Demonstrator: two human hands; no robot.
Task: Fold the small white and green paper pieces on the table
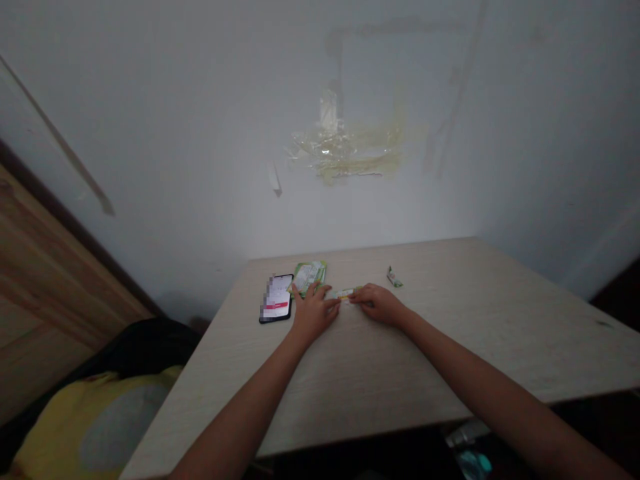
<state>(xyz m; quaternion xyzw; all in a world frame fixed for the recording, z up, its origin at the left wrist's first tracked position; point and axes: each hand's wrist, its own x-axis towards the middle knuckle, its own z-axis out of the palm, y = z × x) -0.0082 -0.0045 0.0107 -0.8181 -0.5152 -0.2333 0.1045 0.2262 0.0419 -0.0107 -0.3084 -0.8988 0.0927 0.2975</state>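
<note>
A narrow, flat strip of green and white wrapper lies on the table between my two hands. At its left end, the thumb and index finger of my left hand press on it, with the other fingers spread. My right hand has its fingers drawn together on the strip's right end. Just beyond my left fingertips is a larger green and white wrapper, its lower edge partly hidden by them. A phone with its screen lit lies to the left of that hand.
A small twisted green and white wrapper piece lies beyond my right hand. The pale wooden table meets a wall with peeling tape. On the left below are a yellow and grey cushion-like thing and a wooden panel.
</note>
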